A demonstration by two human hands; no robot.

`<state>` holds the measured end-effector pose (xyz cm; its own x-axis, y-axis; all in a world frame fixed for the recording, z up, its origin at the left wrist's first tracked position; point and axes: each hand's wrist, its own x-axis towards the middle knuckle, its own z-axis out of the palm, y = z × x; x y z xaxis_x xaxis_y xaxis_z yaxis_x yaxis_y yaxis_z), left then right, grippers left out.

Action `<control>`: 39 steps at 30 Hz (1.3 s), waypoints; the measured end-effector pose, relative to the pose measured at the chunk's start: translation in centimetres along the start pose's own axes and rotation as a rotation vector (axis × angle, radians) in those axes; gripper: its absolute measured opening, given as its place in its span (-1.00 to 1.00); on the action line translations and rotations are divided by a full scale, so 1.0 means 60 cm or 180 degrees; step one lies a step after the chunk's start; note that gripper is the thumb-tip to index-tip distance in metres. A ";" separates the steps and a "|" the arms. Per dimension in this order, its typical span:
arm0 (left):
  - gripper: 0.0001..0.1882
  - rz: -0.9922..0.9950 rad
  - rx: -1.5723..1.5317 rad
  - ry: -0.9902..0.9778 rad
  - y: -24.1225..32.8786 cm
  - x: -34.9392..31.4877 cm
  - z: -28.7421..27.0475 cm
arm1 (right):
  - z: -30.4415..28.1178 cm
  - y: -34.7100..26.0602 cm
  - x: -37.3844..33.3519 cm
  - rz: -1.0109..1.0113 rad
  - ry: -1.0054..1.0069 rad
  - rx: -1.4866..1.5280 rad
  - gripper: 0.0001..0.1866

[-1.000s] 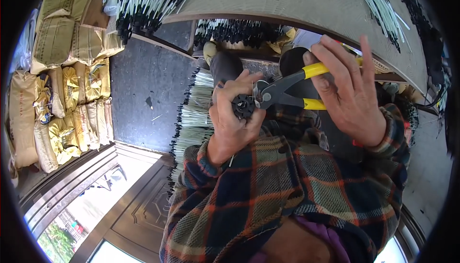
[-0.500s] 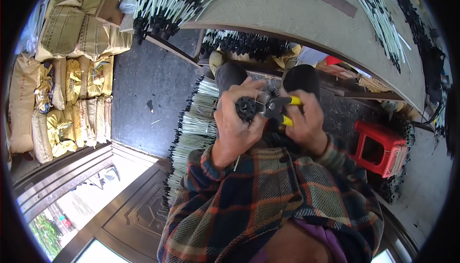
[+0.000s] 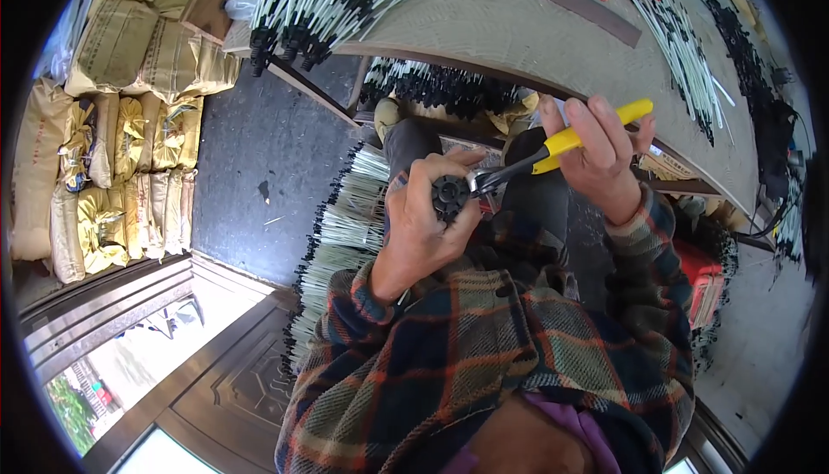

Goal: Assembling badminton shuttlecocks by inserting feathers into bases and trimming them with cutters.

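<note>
Left hand (image 3: 427, 219) clasped around 1 black round part (image 3: 451, 198), right hand (image 3: 609, 163) around yellow-handled pliers (image 3: 561, 141) (silver head (image 3: 481, 183) indistinct)

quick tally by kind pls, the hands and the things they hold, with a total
Hands: 2, left hand and right hand
Pliers: 1
Round black part: 1
Total: 4

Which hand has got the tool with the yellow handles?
The right hand: its fingers hold the yellow-handled pliers. The left hand instead holds the round black part.
</note>
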<state>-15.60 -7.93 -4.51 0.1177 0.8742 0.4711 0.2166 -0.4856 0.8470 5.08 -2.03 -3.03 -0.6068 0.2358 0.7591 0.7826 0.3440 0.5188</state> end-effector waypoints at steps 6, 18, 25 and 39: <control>-0.65 0.0075 0.0093 0.0167 -0.005 -0.003 -0.005 | -0.014 -0.047 -0.013 0.0491 -0.0429 0.0333 -0.75; -0.55 -0.0107 -0.0262 -0.0824 0.016 -0.001 -0.042 | -0.068 0.108 0.086 -0.0299 -0.4698 0.4658 -0.57; -0.44 0.0114 -0.1056 -0.1314 0.010 0.011 -0.036 | -0.071 0.052 -0.015 0.3284 -0.6060 0.8172 -0.54; -0.30 -0.0230 -0.1141 -0.1726 0.006 0.020 -0.040 | -0.098 0.067 -0.026 0.3059 -0.6052 0.8212 -0.42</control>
<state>-17.69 -7.04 -3.06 0.6074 0.7363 0.2983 -0.0833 -0.3144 0.9456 10.00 -6.33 0.17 -0.8891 0.0219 -0.4572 0.2913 -0.7434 -0.6021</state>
